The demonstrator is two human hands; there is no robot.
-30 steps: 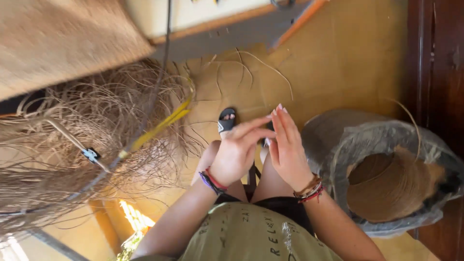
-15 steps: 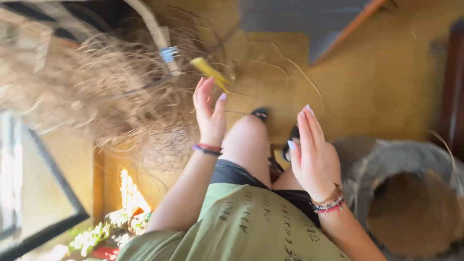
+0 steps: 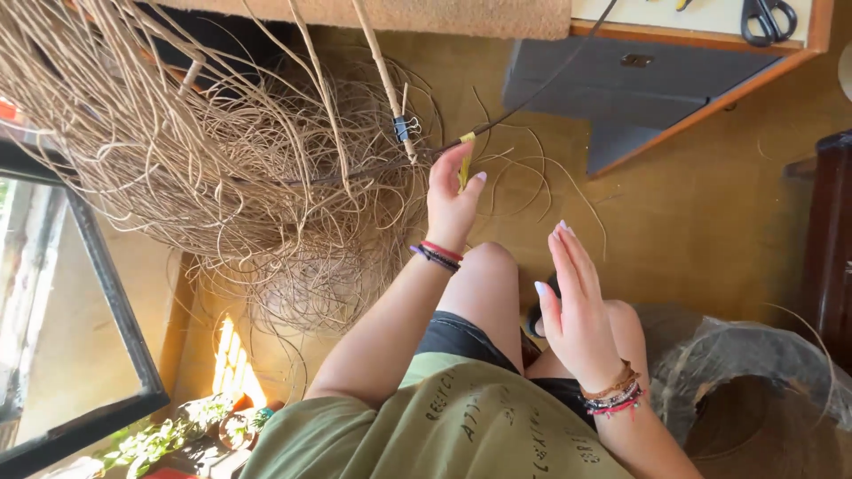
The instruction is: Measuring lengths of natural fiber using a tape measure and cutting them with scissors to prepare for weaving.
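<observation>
My left hand point(image 3: 451, 197) reaches up to a big tangle of thin tan reed strands point(image 3: 231, 168) and pinches a strand with a yellow tag point(image 3: 464, 160) at its tip. A black binder clip point(image 3: 404, 127) grips a thicker cane beside it. My right hand point(image 3: 572, 297) hangs open above my bare knee, fingers straight and holding nothing. Both wrists carry bead bracelets.
A grey cabinet point(image 3: 621, 84) with a wooden top edge stands at upper right, black scissors point(image 3: 767, 18) on it. A plastic-wrapped coil of cord point(image 3: 754, 399) lies at lower right. A dark window frame point(image 3: 106, 293) and potted plants point(image 3: 191, 426) are at the left.
My hands, together over my knees a second ago, have parted. The left hand rose to the reed tangle and took the yellow-tagged strand; the view swung left.
</observation>
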